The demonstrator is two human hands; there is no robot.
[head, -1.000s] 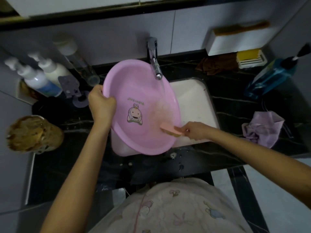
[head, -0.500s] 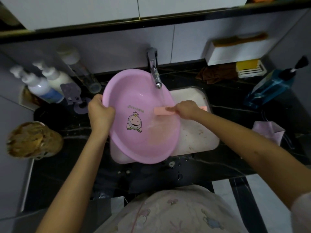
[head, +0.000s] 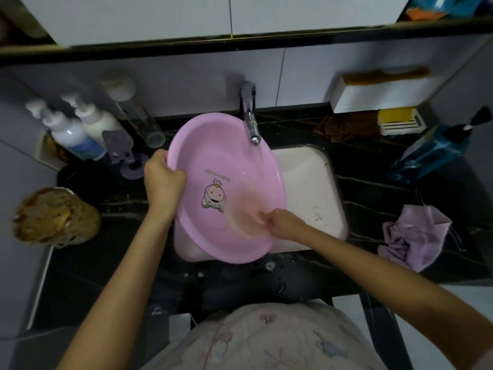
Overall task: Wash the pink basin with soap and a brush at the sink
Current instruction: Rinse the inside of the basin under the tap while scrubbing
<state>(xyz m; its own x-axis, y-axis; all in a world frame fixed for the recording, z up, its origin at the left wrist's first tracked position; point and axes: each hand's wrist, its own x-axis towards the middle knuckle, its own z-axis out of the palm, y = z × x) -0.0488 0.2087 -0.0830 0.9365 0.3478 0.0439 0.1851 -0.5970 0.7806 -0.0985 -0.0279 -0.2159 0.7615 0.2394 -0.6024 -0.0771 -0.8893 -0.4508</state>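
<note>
The pink basin (head: 213, 153), with a cartoon figure printed inside, stands tilted over the white sink (head: 306, 182). My left hand (head: 162, 180) grips its left rim. My right hand (head: 284, 222) is inside the basin at its lower right, closed on a pink brush (head: 246, 214) that is blurred by motion. Water runs from the chrome faucet (head: 250, 124) into the basin's right side.
Two white pump bottles (head: 77, 129) and a clear bottle (head: 138, 116) stand at the left on the black counter. A blue pump bottle (head: 432, 150), a lilac cloth (head: 416, 236), a brown cloth (head: 346, 126) and a yellow soap dish (head: 400, 121) lie on the right. A brown round object (head: 56, 214) sits far left.
My right hand has swept the brush from the basin's upper right rim down to its lower right inside. My left hand keeps its hold on the left rim.
</note>
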